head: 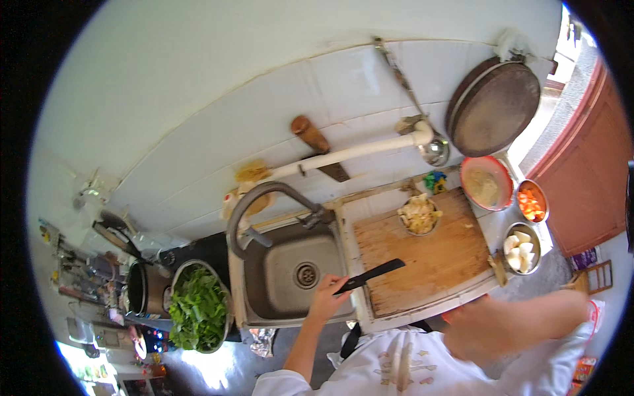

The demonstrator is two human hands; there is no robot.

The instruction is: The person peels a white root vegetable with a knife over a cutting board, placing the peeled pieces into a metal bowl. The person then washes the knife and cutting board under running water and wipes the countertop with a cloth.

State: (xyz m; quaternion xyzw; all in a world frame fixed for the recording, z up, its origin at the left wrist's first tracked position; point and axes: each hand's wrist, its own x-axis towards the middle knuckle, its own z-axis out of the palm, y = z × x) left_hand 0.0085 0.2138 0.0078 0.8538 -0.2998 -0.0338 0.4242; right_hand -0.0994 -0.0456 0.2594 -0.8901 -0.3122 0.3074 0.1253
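My left hand [326, 297] grips the handle of a black kitchen knife [379, 273] at the sink's right edge. The knife's blade points right, over the near left part of a wooden cutting board [426, 267]. A small bowl heaped with pale yellowish cut pieces [419, 214] stands near the board's back edge. My right hand [470, 329] is a blur close to the camera, in front of my white shirt, with the forearm bent; its fingers cannot be made out. Left of the board is a stainless steel sink [282, 297] under a grey curved faucet [270, 185].
Right of the board stand a red-rimmed basin [464, 180], a bowl of orange pieces [531, 204] and a bowl of white chunks [519, 250]. A pot of leafy greens [198, 309] is left of the sink. A cleaver [312, 134], ladle [436, 150] and round pans [500, 109] hang behind.
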